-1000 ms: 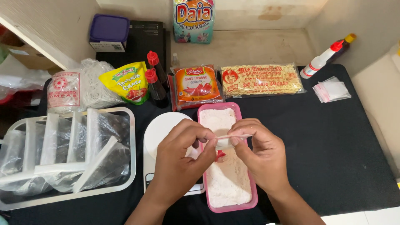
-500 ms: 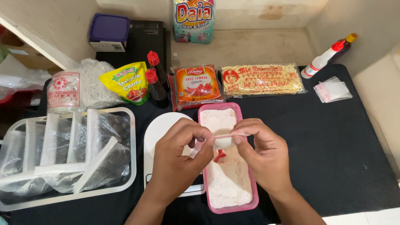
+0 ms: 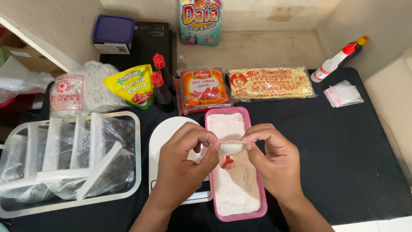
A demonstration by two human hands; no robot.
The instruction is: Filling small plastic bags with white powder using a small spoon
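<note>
Left hand (image 3: 182,165) and right hand (image 3: 274,165) pinch small clear powder-filled plastic pouch (image 3: 231,147) | above pink rectangular powder tray (image 3: 256,195) | keep mouth level (spills easily), press evenly.

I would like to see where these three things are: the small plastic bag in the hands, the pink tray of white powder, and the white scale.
small plastic bag (image 3: 231,148), head view, its powder-filled bottom.
pink tray (image 3: 246,115), head view, its far right rim.
white scale (image 3: 169,131), head view, bare round platform.

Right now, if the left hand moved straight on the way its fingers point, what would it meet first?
Probably the small clear plastic bag it already pinches, then the right hand's fingertips; depth is unclear.
</note>
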